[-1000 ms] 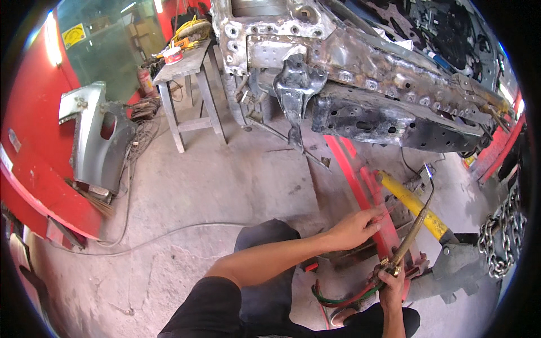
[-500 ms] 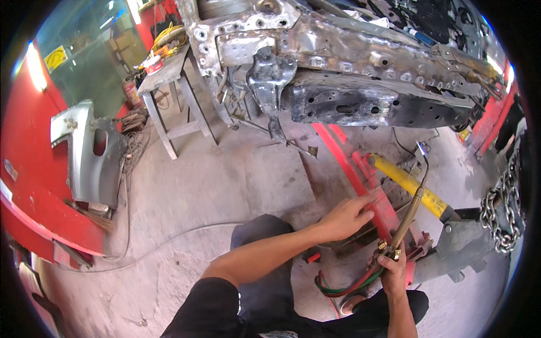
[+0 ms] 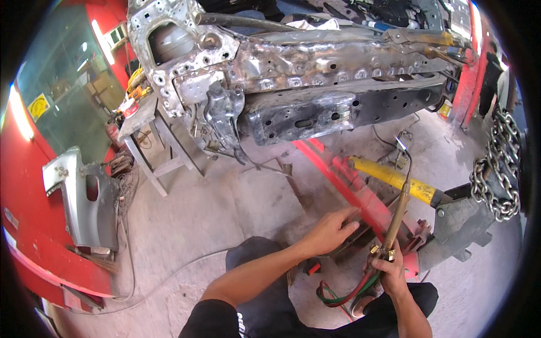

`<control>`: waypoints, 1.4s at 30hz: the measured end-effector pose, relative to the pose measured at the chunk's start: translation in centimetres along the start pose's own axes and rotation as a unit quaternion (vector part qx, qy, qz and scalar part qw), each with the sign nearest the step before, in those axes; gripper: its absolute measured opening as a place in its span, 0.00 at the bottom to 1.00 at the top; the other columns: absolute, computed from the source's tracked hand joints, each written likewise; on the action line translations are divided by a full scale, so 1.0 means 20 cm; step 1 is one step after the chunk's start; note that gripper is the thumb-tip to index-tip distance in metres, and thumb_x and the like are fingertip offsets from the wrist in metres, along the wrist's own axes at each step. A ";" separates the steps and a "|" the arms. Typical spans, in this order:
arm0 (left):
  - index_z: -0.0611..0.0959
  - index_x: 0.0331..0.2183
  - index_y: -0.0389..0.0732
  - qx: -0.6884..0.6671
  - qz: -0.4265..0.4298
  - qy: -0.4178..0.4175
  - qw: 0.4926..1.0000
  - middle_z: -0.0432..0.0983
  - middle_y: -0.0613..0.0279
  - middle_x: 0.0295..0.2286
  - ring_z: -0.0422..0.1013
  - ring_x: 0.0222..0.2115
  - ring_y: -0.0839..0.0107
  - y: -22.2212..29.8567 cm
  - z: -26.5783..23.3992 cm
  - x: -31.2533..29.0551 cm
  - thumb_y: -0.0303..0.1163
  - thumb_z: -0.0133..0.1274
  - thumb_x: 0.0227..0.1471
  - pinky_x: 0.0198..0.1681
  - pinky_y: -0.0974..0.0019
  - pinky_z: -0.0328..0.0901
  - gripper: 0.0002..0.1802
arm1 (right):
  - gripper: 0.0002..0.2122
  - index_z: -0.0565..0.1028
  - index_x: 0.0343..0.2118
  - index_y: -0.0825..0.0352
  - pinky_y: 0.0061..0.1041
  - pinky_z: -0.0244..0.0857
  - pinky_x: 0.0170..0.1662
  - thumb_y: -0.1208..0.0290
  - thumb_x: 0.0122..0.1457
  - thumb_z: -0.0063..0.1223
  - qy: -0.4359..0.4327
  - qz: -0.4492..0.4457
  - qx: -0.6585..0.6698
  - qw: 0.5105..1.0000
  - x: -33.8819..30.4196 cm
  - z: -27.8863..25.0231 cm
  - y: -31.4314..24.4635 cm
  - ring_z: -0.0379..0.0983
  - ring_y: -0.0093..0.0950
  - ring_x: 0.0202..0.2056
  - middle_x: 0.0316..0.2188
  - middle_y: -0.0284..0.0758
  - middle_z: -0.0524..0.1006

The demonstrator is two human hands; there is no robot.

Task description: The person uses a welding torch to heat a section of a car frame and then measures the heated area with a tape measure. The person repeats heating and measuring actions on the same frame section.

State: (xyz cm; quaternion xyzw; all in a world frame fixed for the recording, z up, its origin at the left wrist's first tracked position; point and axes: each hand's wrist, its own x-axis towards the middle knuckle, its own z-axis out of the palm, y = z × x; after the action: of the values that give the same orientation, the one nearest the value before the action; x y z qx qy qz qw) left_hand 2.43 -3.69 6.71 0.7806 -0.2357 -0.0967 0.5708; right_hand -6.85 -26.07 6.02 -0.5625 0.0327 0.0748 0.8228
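A brass gas torch (image 3: 398, 217) stands upright in my right hand (image 3: 391, 265), whose fingers wrap its handle by the valve knobs. Its thin bent neck ends in a small bright bluish-white flame (image 3: 400, 144). Red and green hoses (image 3: 344, 301) loop away from the handle's lower end. My left hand (image 3: 335, 230) reaches out beside the red steel beam (image 3: 366, 205), thumb apart from the fingers and nothing visible in it. Whether its fingertips touch the beam, I cannot tell. Ahead hangs the bare-metal vehicle frame (image 3: 304, 65) with a black perforated rail (image 3: 307, 118) below.
A yellow cylinder (image 3: 394, 179) lies across the red beam, joined to a grey steel bracket (image 3: 462, 225). Chains (image 3: 496, 169) hang at right. At left are a grey workbench (image 3: 147, 121) and a silver fender panel (image 3: 84, 203). A hose (image 3: 169, 276) crosses the floor.
The view has shifted, so the frame appears further left and lower. My left hand has drawn slightly back from the red beam. The torch stays in my right hand.
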 end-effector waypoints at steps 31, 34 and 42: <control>0.72 0.59 0.35 -0.002 -0.072 -0.051 0.996 0.76 0.50 0.47 0.73 0.46 0.64 -0.07 0.15 0.05 0.33 0.52 0.63 0.49 0.63 0.67 0.25 | 0.37 0.57 0.62 0.70 0.30 0.71 0.45 0.74 0.51 0.64 -0.014 -0.021 -0.074 0.997 -0.06 -0.16 0.03 0.76 0.29 0.40 0.43 0.36 0.74; 0.72 0.60 0.36 0.005 -0.094 -0.057 0.994 0.77 0.55 0.39 0.73 0.38 0.70 -0.02 0.12 0.04 0.33 0.51 0.63 0.41 0.66 0.69 0.25 | 0.37 0.56 0.63 0.69 0.31 0.73 0.44 0.76 0.52 0.64 -0.032 -0.040 -0.059 0.997 -0.04 -0.12 0.00 0.78 0.30 0.38 0.42 0.36 0.75; 0.71 0.60 0.37 -0.052 -0.137 -0.066 0.987 0.74 0.64 0.32 0.69 0.25 0.78 -0.06 0.16 0.09 0.29 0.50 0.62 0.24 0.71 0.68 0.25 | 0.35 0.59 0.61 0.70 0.30 0.69 0.49 0.73 0.51 0.65 -0.016 -0.033 -0.085 0.996 -0.09 -0.11 -0.08 0.73 0.29 0.45 0.44 0.38 0.72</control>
State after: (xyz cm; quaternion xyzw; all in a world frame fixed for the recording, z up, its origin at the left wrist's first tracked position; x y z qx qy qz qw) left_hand 2.93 -6.87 4.73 0.7667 -0.1584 -0.2376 0.5750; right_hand -8.31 -28.97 6.99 -0.6298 -0.0061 0.0591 0.7745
